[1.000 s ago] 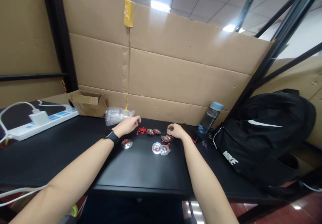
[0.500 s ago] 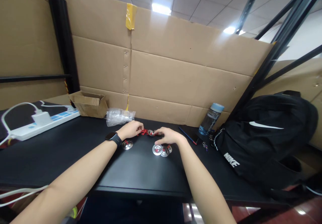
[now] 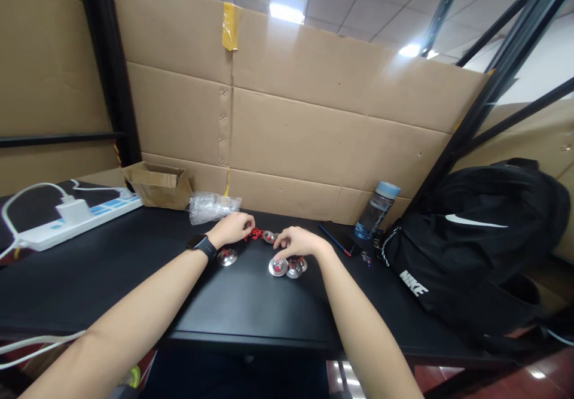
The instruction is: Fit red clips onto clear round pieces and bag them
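Observation:
My left hand (image 3: 235,228), with a black watch on its wrist, rests with bent fingers at the edge of a red cord bundle (image 3: 257,233); its fingertips are pressed together there, and what they pinch is too small to make out. My right hand (image 3: 296,242) is above several small silver discs with red centres, its thumb and fingers apart. The thumb tip is at the nearest disc (image 3: 278,267). Another disc (image 3: 294,268) lies beside it. Further back, a silver disc (image 3: 268,237) lies beside the red cord. A single disc (image 3: 227,257) sits near my left wrist.
On the black table (image 3: 251,309) are a white power strip (image 3: 81,219), an open cardboard box (image 3: 159,186), clear plastic wrap (image 3: 213,207), a blue pen (image 3: 334,238), a water bottle (image 3: 376,210), a keychain (image 3: 366,259) and a black backpack (image 3: 470,255). Cardboard walls stand behind.
My right fingers have spread slightly and shifted off the discs at the back. The nearest disc has moved a little to the left and now looks tilted. My left hand has hardly moved.

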The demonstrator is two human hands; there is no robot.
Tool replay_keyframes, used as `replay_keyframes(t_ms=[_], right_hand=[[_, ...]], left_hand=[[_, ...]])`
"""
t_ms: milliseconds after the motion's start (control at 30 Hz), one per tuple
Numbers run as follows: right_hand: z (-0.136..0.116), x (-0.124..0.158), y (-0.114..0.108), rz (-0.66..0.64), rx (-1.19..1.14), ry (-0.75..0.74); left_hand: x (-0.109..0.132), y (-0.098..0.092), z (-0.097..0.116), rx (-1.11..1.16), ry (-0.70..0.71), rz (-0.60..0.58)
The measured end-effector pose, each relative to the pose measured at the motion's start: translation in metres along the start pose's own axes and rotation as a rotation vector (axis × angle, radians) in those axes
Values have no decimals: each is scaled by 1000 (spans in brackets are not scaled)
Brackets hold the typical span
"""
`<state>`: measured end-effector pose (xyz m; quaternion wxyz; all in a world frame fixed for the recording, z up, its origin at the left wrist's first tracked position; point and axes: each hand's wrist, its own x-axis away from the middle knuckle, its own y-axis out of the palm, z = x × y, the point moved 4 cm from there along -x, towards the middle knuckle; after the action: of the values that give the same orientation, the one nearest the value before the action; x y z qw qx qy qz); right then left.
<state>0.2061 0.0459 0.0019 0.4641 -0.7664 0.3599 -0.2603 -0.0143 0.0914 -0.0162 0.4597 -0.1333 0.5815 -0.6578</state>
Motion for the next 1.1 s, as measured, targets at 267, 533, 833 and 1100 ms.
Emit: replay_keyframes(t_ms=[267,533,833,1100], right_hand=[[4,-6,16,-162,-107,-14],[-13,-4,5,67,-436,-57],[-17,-13,-1,355,-897,-65],[-13,-15,-5,597,-805,-5]], left_hand=[[-1,0,-3,37,-7,-4],[0,-15,32,190,81,105],[7,-29,80,236,196,407],[8,-22,89,225,224,329]])
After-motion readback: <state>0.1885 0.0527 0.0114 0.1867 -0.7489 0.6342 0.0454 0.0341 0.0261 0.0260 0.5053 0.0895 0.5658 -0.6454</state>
